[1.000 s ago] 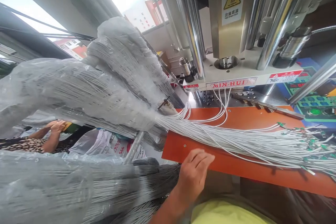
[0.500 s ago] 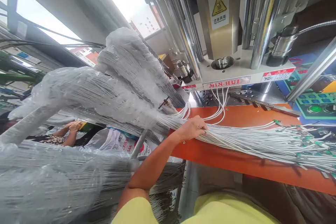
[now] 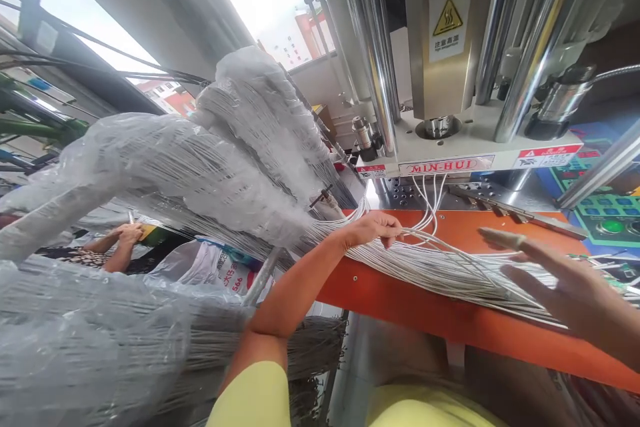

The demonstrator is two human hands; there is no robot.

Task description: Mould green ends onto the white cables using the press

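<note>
A thick bundle of white cables (image 3: 440,271) lies across the orange bench top (image 3: 345,279). My left hand (image 3: 377,228) pinches a few cables from it, raised slightly above the rest. On the right, my right hand (image 3: 560,280) hovers over the bundle with fingers apart, blurred by motion; a pale cover sits on one fingertip. The green connector ends at the far right are partly hidden behind this hand. More white cables (image 3: 429,203) hang in loops under the press plate.
A press (image 3: 447,167) with steel columns stands behind the bench, its control panel (image 3: 613,213) at right. Plastic-wrapped cable bundles (image 3: 200,173) hang on a rack (image 3: 60,210) at left. Beyond them another person's hands (image 3: 127,235) show. A metal bar (image 3: 525,210) lies on the bench.
My left hand has gone from resting on the whole bundle to lifting a few cables. My right hand has come in from the right. The view has shifted slightly.
</note>
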